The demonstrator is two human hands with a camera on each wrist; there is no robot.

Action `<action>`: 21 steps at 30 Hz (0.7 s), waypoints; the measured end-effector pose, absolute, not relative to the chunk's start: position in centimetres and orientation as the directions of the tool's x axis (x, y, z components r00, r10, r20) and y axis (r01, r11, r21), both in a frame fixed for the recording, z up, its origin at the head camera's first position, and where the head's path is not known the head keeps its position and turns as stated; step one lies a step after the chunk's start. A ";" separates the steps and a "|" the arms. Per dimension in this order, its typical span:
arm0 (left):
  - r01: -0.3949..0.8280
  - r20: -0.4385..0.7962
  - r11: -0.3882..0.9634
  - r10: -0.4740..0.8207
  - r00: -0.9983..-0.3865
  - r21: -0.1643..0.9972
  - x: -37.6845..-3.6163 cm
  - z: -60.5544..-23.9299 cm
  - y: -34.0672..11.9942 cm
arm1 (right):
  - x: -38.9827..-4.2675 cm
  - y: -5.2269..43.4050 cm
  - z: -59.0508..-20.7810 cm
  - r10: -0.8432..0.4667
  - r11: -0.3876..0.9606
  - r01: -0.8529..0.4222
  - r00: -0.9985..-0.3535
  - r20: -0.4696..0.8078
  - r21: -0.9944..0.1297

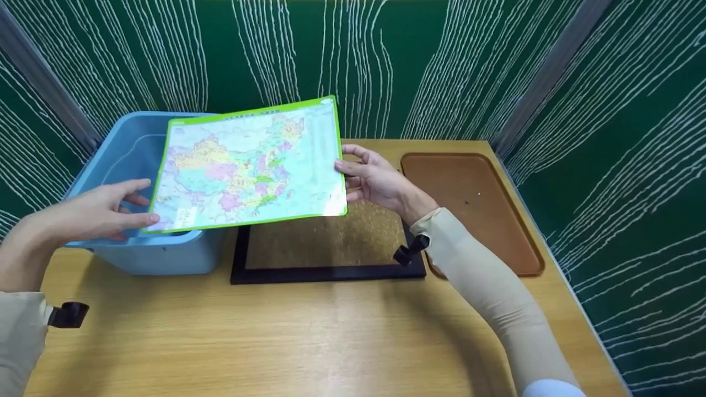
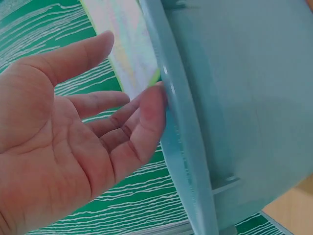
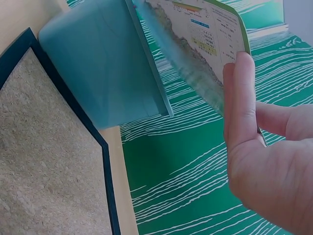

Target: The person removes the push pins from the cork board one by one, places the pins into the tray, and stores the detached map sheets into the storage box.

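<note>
A thin map sheet (image 1: 237, 165) with a bright green border is held up over the blue plastic bin (image 1: 165, 256) and a framed board. My right hand (image 1: 380, 179) pinches its right edge, thumb on the printed face and fingers behind. In the right wrist view the back of the map (image 3: 195, 44) shows print and a relief picture. My left hand (image 1: 105, 212) is at the lower left corner, thumb tip overlapping the edge, fingers spread and loosely bent. The left wrist view shows this hand (image 2: 88, 127) beside the bin rim (image 2: 183, 107), thumb and fingers apart.
Below the map lies a dark-framed board (image 1: 331, 242) with a brown speckled surface. A brown tray (image 1: 469, 209) with small specks rests at the right of the wooden table (image 1: 309, 336). Green panels (image 1: 353, 55) with white wavy lines stand behind and beside it.
</note>
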State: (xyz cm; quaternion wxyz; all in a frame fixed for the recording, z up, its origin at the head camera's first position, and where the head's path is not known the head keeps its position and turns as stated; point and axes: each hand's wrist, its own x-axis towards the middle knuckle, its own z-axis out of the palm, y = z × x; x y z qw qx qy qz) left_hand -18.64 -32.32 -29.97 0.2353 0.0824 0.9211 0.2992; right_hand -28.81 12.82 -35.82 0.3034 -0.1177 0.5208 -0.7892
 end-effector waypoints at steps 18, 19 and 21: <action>0.150 -0.296 0.866 0.319 -0.900 0.478 -17.3 -30.9 -31.4 | -29.1 12.4 -36.3 -0.592 -0.255 0.375 -0.789 -0.162 -0.891; 0.153 -0.296 0.864 0.323 -0.899 0.481 -17.2 -30.8 -31.2 | -29.1 12.3 -36.3 -0.593 -0.254 0.372 -0.789 -0.160 -0.893; 0.157 -0.298 0.864 0.328 -0.896 0.479 -17.0 -30.7 -31.0 | -29.1 12.3 -36.2 -0.594 -0.253 0.370 -0.789 -0.158 -0.894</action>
